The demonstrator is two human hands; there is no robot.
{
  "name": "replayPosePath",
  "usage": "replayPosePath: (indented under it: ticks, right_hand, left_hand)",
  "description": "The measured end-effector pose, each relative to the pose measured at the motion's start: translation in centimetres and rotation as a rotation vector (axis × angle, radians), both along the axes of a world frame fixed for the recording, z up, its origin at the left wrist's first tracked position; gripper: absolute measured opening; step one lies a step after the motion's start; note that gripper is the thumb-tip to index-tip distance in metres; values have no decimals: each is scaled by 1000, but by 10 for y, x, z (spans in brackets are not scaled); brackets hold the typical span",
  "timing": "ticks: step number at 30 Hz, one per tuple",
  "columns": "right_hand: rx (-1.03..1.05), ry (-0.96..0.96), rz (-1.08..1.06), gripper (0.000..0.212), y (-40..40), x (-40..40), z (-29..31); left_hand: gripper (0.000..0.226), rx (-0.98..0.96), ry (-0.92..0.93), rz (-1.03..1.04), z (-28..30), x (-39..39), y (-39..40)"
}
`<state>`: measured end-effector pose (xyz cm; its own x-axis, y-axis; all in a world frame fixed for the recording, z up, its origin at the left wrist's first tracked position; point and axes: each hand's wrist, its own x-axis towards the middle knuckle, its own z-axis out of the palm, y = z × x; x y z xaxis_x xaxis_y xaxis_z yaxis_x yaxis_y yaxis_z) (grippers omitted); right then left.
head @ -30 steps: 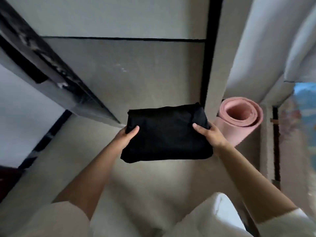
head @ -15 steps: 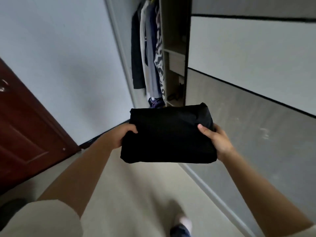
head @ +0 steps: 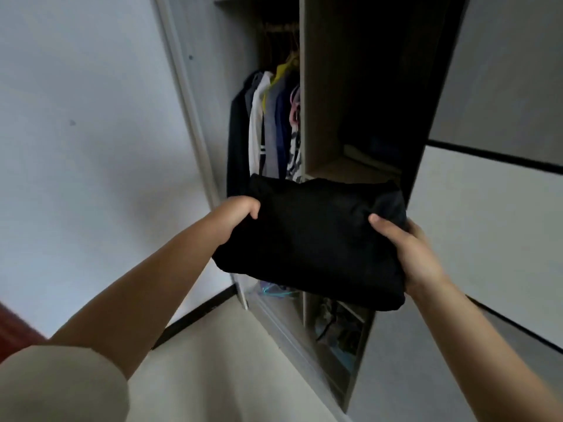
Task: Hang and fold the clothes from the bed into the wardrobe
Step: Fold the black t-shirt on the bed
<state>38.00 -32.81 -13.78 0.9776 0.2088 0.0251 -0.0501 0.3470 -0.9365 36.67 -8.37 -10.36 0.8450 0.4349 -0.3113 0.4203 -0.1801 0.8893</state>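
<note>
The left hand [head: 240, 213] and right hand [head: 408, 251] are gripping opposite ends of a folded black garment [head: 313, 239], carrying it between them. Just beyond them, hung clothes [head: 268, 126] are filling the wardrobe [head: 320, 86]; shelving it looks not yet done.

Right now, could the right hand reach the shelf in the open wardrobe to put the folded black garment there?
Probably yes. The right hand and left hand hold the folded black garment just before the open shelf, and nothing visible blocks the way.
</note>
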Motion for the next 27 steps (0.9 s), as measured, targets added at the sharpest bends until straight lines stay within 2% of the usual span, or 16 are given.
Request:
replayPosePath:
  ticks: [2, 3, 5, 6, 8, 10, 12, 15, 18, 21, 24, 27]
  right_hand:
    - [13, -59, -133, 58, 22, 29, 1]
    - [13, -91, -224, 57, 32, 45, 3]
    - [-88, -166, -417, 30, 53, 64, 0]
    - [-150, -211, -521, 24, 66, 69, -3]
    - [-266, -338, -715, 27, 93, 87, -5]
    - [-312, -404, -860, 30, 108, 103, 3]
    - [-280, -378, -1017, 31, 108, 123, 12]
    - [-230, -288, -1210, 49, 96, 152, 18]
    - [-138, -170, -1337, 64, 88, 181, 19]
    - [-77, -214, -1412, 67, 78, 212, 26]
    - [35, -212, -1370, 54, 63, 233, 35]
    - [20, -114, -1282, 47, 46, 252, 46]
  left_hand:
    - [10, 52, -99, -75, 8, 58, 19]
    - [10, 83, -151, -125, 15, 91, 25]
    - [18, 138, -251, -220, 21, 153, 30]
    - [25, 178, -296, -284, 22, 181, 27]
    - [38, 239, -403, -488, 30, 236, 9]
    - [37, 328, -486, -678, 40, 273, -17]
    - [30, 326, -540, -817, 53, 304, -45]
    - [27, 342, -626, -878, 76, 346, -82]
    - [22, 483, -710, -950, 101, 373, -122]
    - [29, 632, -775, -957, 126, 391, -155]
    - [34, 709, -821, -995, 148, 408, -181]
    - [36, 800, -842, -1022, 162, 429, -197]
